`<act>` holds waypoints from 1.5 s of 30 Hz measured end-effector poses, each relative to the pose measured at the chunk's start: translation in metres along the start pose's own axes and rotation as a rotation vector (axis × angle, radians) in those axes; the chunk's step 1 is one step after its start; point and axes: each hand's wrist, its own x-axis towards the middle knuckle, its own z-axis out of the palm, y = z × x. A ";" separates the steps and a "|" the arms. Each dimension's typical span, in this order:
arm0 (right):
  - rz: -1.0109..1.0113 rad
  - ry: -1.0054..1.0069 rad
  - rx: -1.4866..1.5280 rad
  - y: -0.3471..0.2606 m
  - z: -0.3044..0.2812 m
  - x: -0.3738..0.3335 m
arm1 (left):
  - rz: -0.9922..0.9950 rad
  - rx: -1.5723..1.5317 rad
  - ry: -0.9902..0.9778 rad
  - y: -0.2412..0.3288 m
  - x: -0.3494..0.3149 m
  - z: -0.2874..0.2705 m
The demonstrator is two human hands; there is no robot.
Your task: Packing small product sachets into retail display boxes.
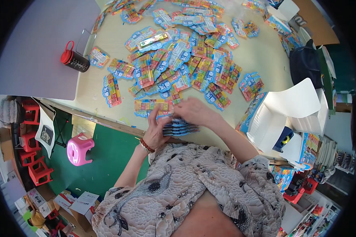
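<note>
Close to the table's front edge lies a flat blister pack (143,106) with a blue scalloped card and a row of colourful pieces. My left hand (156,129) has its fingers bent over the lower edge of this pack. My right hand (197,112) is closed at the pack's right end, its fingertips partly hidden. Just below both hands, a neat stack of similar blister packs (182,129) sits against my left palm and thumb. Beyond them spreads a loose heap of the same packs (178,55), lying at many angles and overlapping.
An opened white display box (294,100) stands at the table's right, with a dark blue tape dispenser (283,139) beside it. At the left are a black bottle with a red lid (76,61) and a grey board (39,47). A pink stool (80,149) stands on the green floor.
</note>
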 end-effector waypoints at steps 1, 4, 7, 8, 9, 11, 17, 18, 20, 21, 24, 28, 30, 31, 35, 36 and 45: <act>0.104 -0.069 0.195 -0.007 0.005 0.000 | 0.029 -0.003 0.071 0.004 0.004 -0.001; 0.219 -0.152 0.558 0.012 0.007 0.012 | -0.075 -0.148 -0.026 0.007 0.009 -0.010; 0.456 0.107 0.579 0.043 0.013 0.051 | -0.183 -0.222 -0.229 0.007 0.021 -0.018; 0.621 0.230 0.648 0.053 0.018 0.068 | -0.168 -0.152 -0.261 0.009 0.023 -0.019; 0.784 0.355 0.713 0.064 0.024 0.085 | -0.130 -0.150 -0.221 0.008 0.025 -0.018; 0.816 0.423 0.524 0.076 0.043 0.110 | -0.069 -0.096 -0.205 0.006 0.026 -0.016; 0.860 0.498 0.904 0.094 0.061 0.127 | -0.020 -0.055 -0.176 0.005 0.026 -0.013; 0.787 0.637 0.779 0.095 0.057 0.121 | -0.013 -0.077 -0.184 0.002 0.026 -0.013; 0.699 0.538 0.777 0.088 0.016 0.092 | -0.019 -0.086 -0.184 0.003 0.025 -0.017; 0.650 0.525 0.826 0.082 -0.003 0.076 | -0.010 -0.090 -0.195 0.003 0.025 -0.019; 0.418 0.077 0.333 0.047 -0.063 0.036 | 0.014 -0.149 -0.170 -0.005 0.018 -0.012; 0.218 -0.203 0.350 0.016 -0.028 0.006 | -0.072 -0.137 0.142 0.004 0.017 0.001; 0.128 -0.256 0.458 0.028 -0.025 0.014 | 0.061 -0.099 0.151 0.001 0.023 0.000; 0.040 -0.304 0.564 0.034 -0.026 0.024 | 0.026 -0.186 -0.022 -0.002 0.024 -0.003; 0.205 -0.007 0.123 0.054 0.003 0.105 | -0.026 -0.165 -0.217 0.004 0.039 -0.018; 0.076 0.041 0.073 0.053 0.007 0.127 | -0.002 -0.148 -0.197 0.005 0.040 -0.019; -0.417 0.202 -0.331 0.063 0.017 0.175 | -0.010 -0.087 -0.179 0.012 0.022 -0.008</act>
